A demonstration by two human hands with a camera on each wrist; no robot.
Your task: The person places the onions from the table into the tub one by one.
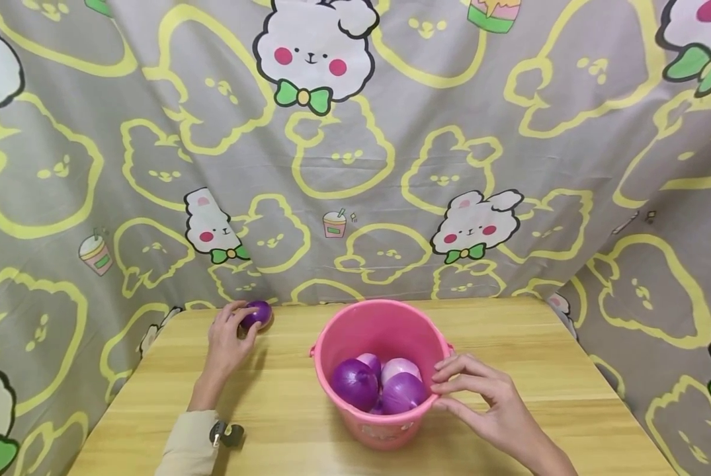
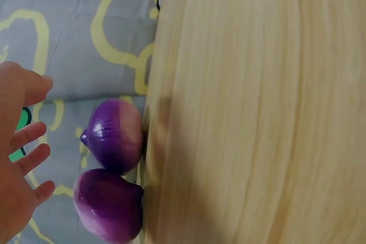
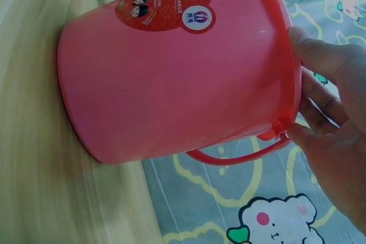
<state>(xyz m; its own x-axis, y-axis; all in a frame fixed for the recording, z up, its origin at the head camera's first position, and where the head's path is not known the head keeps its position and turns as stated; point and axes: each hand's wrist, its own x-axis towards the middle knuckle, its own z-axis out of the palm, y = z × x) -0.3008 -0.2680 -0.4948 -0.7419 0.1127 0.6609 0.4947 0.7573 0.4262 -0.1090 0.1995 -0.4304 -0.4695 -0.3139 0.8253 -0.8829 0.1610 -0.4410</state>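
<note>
A pink bucket (image 1: 385, 433) stands upright on the wooden table. Several purple onions (image 1: 355, 385) lie inside it. My right hand (image 1: 492, 403) holds the bucket's rim at its right side, thumb outside and fingers over the edge; the right wrist view shows the thumb (image 3: 320, 50) on the rim. At the table's back left, my left hand (image 1: 229, 340) reaches around a purple onion (image 1: 260, 315). The left wrist view shows two onions side by side, one with a pointed tip (image 2: 114, 135) and a rounder one (image 2: 108, 207), beside the spread fingers. In the head view the hand hides one of them.
A grey curtain (image 1: 355, 172) with cartoon animals hangs right behind the table (image 1: 290, 396) and along both sides. The bucket's handle (image 3: 240, 157) hangs down on its far side. A black strap (image 1: 227, 434) sits at the left sleeve.
</note>
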